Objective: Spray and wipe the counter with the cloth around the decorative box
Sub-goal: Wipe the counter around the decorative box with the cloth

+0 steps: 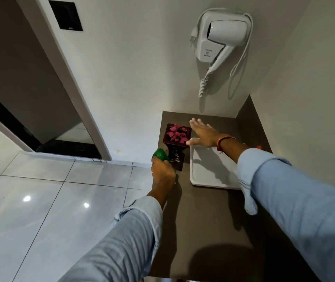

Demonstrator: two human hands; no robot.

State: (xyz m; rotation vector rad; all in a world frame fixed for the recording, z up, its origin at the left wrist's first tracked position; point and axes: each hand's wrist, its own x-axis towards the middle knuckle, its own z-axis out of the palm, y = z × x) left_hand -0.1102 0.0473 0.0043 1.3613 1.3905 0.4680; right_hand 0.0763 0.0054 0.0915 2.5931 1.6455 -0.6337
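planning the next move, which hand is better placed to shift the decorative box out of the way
Right. The right hand hovers open beside the decorative box, over the white tray. The left hand is occupied, fingers closed around a green object.

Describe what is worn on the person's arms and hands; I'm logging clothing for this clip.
Both arms wear light blue fabric sleeves, rolled back to cuffs below the wrists. The right hand is bare, with a thin orange and dark beaded wristband. The left hand is bare, without a band or gloves.

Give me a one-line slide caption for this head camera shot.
Left hand grips a green-topped item beside the decorative box; right hand reaches open over the counter.
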